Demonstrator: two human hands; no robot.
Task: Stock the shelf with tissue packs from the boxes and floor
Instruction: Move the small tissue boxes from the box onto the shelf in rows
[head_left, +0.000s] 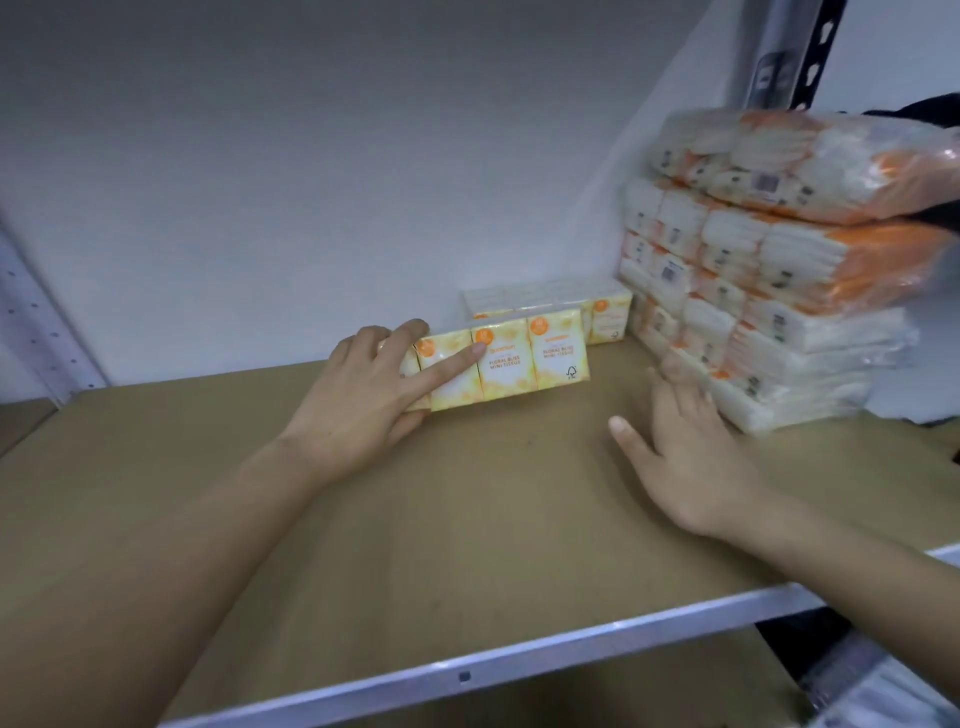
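Brown board forms the shelf (363, 545), backed by a plain white wall and edged in front with a metal rail. Take the tall stack of orange-and-white tissue bundles (753, 322) at the right end as the landmark. Just left of that stack, against the wall, stands a row of yellow mini tissue packs (550, 304); in front of it and further left sits a second yellow multipack (509, 361), upright with its printed face forward. The left hand (363, 395) holds this pack at the end farthest from the stack — fingers curled over its top and end, index finger laid straight across the front — apparently to slide it square with the row behind. The right hand (685, 447) hovers beside the stack's lower front corner, fingers spread and holding nothing; whether its blurred fingertips touch the wrapping I cannot tell. It seems placed to steady the stack — its top bundle (810, 161) sits tilted and overhangs.
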